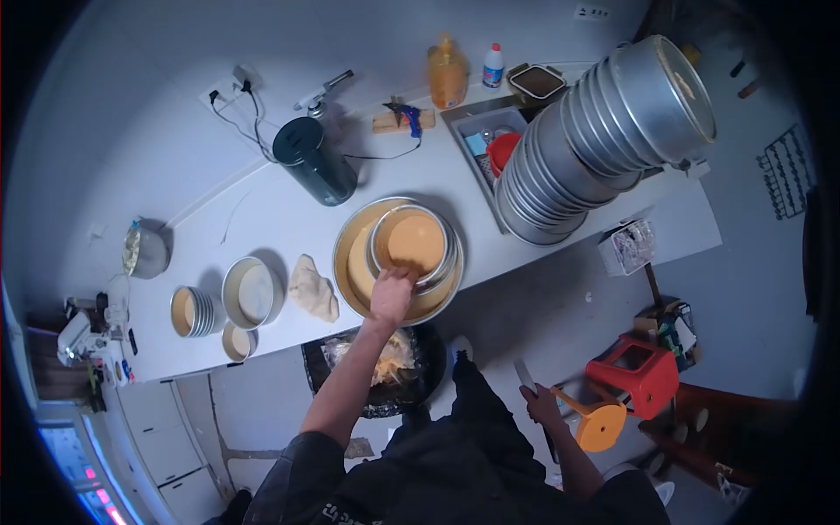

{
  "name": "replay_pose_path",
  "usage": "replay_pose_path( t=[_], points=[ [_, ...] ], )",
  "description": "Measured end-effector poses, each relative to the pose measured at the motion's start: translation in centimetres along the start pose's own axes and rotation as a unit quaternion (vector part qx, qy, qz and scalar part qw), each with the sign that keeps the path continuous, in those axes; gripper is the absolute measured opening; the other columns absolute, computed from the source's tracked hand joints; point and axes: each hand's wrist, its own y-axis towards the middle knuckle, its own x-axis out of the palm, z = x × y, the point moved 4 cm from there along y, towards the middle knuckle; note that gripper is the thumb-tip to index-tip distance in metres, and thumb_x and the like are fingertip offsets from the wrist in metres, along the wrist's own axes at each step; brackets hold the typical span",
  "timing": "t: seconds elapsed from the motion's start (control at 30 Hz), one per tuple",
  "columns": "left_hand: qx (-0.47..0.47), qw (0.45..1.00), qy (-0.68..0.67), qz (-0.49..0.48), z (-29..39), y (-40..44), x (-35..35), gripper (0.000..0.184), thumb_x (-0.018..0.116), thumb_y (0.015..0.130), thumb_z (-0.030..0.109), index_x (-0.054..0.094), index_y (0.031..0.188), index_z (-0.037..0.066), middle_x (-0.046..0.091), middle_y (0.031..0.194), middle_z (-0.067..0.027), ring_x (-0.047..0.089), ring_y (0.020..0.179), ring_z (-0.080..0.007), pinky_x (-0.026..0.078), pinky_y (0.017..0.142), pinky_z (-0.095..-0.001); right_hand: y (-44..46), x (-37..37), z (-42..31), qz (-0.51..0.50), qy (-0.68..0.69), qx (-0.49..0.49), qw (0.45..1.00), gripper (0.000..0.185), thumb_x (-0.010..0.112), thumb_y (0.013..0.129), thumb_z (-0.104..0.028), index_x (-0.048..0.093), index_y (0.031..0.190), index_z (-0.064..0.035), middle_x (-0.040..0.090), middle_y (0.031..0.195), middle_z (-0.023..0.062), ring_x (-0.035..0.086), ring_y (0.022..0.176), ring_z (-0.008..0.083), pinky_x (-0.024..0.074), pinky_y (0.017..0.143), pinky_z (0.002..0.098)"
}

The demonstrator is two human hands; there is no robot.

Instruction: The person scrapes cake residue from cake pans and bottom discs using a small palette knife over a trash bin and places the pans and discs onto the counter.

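My left hand [391, 299] is closed on the near rim of a small round metal pan [374, 249]. This pan has an orange-brown inside and sits within a wide, shallow round pan [343, 293] on the white counter. My right hand [541, 406], lower and to the right, is closed round a tool with a flat, pale blade [525, 376], which points up and away from me. A pale cloth [311, 289] lies left of the wide pan. Below the counter edge, a black lined bin [426, 376] holds plastic and scraps.
Tall stacks of round pans [604, 122] lean beside the sink [477, 166]. Smaller pans [254, 290] and a dark green canister [315, 162] stand on the counter [219, 219]. A red stool [643, 385] and an orange round object [601, 426] are at the right.
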Motion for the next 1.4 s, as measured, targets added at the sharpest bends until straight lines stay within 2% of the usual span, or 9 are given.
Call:
replay_pose_path(
  t=[0.33,0.47,0.7,0.93,1.0,1.07,1.2,1.3,1.4],
  points=[
    [-0.105,0.99,-0.068,0.07,0.4,-4.0,-4.2,0.007,0.07,0.08,0.008,0.072,0.086,0.006,0.072,0.086,-0.014,0.067,0.093,-0.0329,0.049,0.09,-0.0447,5.3,-0.6,-18.8,0.011,-0.05,-0.271,0.961,0.04,0.075,0.092,-0.038,0.07,0.093,0.0019,0.07,0.076,0.0181,0.07,0.069,0.0289,0.0511,0.065,0.042],
    [-0.235,0.937,-0.219,0.135,2.2,-6.4,-9.0,0.021,0.069,0.096,0.014,0.072,0.107,-0.004,0.074,0.1,-0.0194,0.068,0.1,-0.0346,0.05,0.094,-0.0412,4.5,1.2,-26.2,-0.048,0.078,-0.335,0.938,0.037,0.075,0.094,-0.038,0.074,0.104,-0.002,0.069,0.073,0.0065,0.064,0.063,0.0145,0.0493,0.06,0.0333],
    [-0.428,0.721,-0.516,0.176,5.4,-14.9,-9.9,0.027,0.066,0.103,0.022,0.072,0.116,0.0,0.071,0.103,-0.0015,0.058,0.097,-0.0105,0.047,0.091,-0.0289,-3.8,9.8,-36.5,-0.302,0.059,-0.337,0.89,0.054,0.073,0.093,-0.047,0.07,0.119,-0.0003,0.072,0.088,0.0011,0.065,0.071,0.0118,0.0512,0.065,0.0297],
    [-0.346,0.472,-0.714,0.384,5.7,-22.5,-11.4,0.066,0.036,0.108,0.058,0.051,0.138,0.001,0.059,0.136,-0.0118,0.055,0.128,-0.0255,0.038,0.114,-0.0444,-10.0,13.3,-37.3,-0.416,-0.048,-0.413,0.809,0.05,0.077,0.089,-0.046,0.069,0.104,0.0007,0.061,0.071,0.002,0.052,0.059,0.0105,0.043,0.057,0.0315],
    [-0.379,0.47,-0.684,0.41,5.0,-24.3,-9.8,0.051,0.049,0.108,0.044,0.057,0.132,0.0,0.064,0.128,-0.0117,0.061,0.117,-0.022,0.046,0.106,-0.039,-10.7,13.2,-37.5,-0.439,-0.036,-0.403,0.802,0.046,0.078,0.088,-0.045,0.068,0.097,-0.0006,0.055,0.065,-0.0005,0.049,0.057,0.0098,0.039,0.053,0.0303],
    [-0.453,0.639,-0.494,0.378,5.5,-25.0,-9.8,0.028,0.058,0.106,0.02,0.064,0.121,-0.002,0.07,0.115,-0.01,0.066,0.097,-0.015,0.054,0.088,-0.0312,-9.8,13.1,-37.7,-0.464,-0.097,-0.366,0.801,0.045,0.08,0.085,-0.044,0.07,0.092,-0.0009,0.057,0.068,-0.001,0.048,0.056,0.0086,0.0375,0.05,0.0285],
    [-0.461,0.511,-0.508,0.518,5.8,-25.2,-10.7,0.022,0.066,0.098,0.004,0.066,0.118,-0.003,0.072,0.103,-0.0069,0.067,0.093,-0.0133,0.054,0.081,-0.028,-5.2,10.7,-37.2,-0.296,0.006,-0.372,0.88,0.047,0.079,0.085,-0.039,0.075,0.105,0.0027,0.076,0.093,0.0156,0.068,0.087,0.0214,0.0524,0.079,0.0397],
    [-0.486,0.518,-0.47,0.524,5.1,-29.1,-9.8,0.022,0.067,0.096,0.003,0.069,0.117,-0.005,0.072,0.1,-0.0035,0.064,0.093,-0.0103,0.05,0.084,-0.0256,1.1,8.4,-37.4,-0.218,0.324,-0.255,0.885,0.027,0.08,0.089,-0.031,0.06,0.08,-0.015,0.049,0.068,-0.0096,0.033,0.048,0.0026,0.0243,0.045,0.0236],
    [-0.51,0.532,-0.435,0.518,6.6,-31.1,-9.0,0.019,0.069,0.094,0.002,0.074,0.111,-0.006,0.07,0.1,0.0,0.059,0.09,-0.0083,0.045,0.086,-0.0238,5.4,7.2,-38.9,-0.305,0.423,-0.225,0.823,0.026,0.073,0.098,-0.029,0.056,0.085,-0.0135,0.045,0.065,-0.0073,0.032,0.047,0.0029,0.0201,0.043,0.0224]
  ],
)
